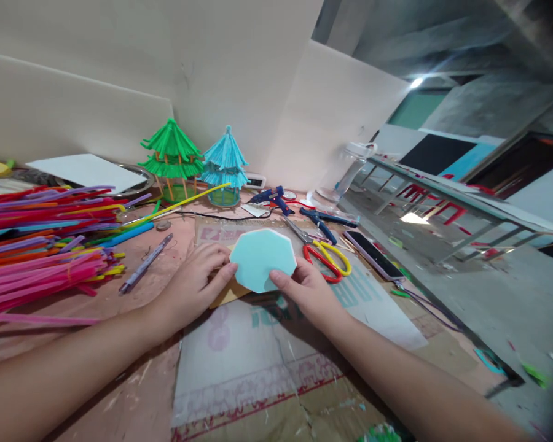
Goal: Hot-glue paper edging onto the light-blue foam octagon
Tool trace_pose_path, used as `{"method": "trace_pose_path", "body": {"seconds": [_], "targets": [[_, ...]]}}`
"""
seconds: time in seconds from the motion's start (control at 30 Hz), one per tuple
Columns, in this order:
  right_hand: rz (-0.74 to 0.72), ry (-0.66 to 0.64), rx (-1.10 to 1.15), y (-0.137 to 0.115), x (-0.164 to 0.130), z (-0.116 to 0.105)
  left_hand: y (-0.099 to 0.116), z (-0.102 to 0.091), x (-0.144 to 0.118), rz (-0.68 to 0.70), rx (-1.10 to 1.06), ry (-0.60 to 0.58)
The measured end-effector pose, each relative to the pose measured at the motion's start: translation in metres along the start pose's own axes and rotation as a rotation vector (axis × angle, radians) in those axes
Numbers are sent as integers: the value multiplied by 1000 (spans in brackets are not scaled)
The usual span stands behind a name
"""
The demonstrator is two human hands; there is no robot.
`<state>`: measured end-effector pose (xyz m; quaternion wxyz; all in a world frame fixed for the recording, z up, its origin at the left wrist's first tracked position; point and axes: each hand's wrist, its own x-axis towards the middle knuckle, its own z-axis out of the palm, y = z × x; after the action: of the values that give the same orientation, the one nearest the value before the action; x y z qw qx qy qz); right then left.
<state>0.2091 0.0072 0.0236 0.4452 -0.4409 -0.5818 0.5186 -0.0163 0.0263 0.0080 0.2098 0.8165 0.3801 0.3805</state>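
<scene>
Head view: the left hand [206, 273] and right hand [306, 288] pinch opposite edges of a light-blue octagon [262, 259] above the table [141, 393], red-and-yellow-handled scissors [310, 241] lying just beyond.

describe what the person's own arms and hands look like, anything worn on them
The bare, ungloved left hand and bare, ungloved right hand show no ring, watch, bracelet or clear marking on the parts in view. No sleeve shows on the smooth left forearm or smooth right forearm.
</scene>
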Motion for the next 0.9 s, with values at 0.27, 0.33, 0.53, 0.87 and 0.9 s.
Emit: {"method": "trace_pose_path", "body": {"seconds": [0.27,0.33,0.53,0.87,0.9], "targets": [[-19,203,-215,0,9,-14,-4,3,-4,34,273,17],[-31,226,-296,2,12,-17,-10,6,-4,13,343,-36],[-50,206,-500,6,13,-11,-14,9,-5,-23,372,-131],[-137,234,-583,12,22,-9,-12,10,-6,-10,431,-149],[-132,233,-598,11,21,-9,-12,9,-6,-8,433,-151]]}}
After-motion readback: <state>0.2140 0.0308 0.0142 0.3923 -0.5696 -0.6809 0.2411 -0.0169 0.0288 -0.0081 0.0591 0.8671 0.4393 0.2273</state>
